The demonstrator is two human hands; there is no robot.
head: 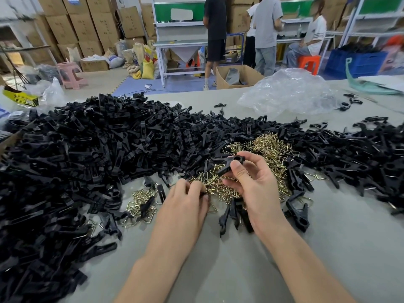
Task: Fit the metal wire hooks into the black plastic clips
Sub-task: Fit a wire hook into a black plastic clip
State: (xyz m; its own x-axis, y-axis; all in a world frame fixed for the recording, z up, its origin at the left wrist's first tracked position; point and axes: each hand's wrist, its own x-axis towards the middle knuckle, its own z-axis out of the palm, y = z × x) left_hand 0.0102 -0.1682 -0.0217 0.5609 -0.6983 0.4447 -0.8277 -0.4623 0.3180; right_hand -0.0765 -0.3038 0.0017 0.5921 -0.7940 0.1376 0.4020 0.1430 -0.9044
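My right hand [251,182] holds a black plastic clip [230,165] between thumb and fingers, raised just above a heap of brass-coloured wire hooks [269,147]. My left hand [188,200] is palm down at the near edge of that heap, fingertips pinched on a wire hook [208,190]; the pinched part is mostly hidden by the fingers. A huge pile of loose black clips [87,160] covers the left and back of the grey table [240,259]. More clips [360,160] lie to the right.
A smaller scatter of hooks [140,204] lies left of my left hand. A crumpled clear plastic bag [288,90] sits at the back right. Beyond the table are an open cardboard box [238,76], a pink stool [71,74], workbenches and several people.
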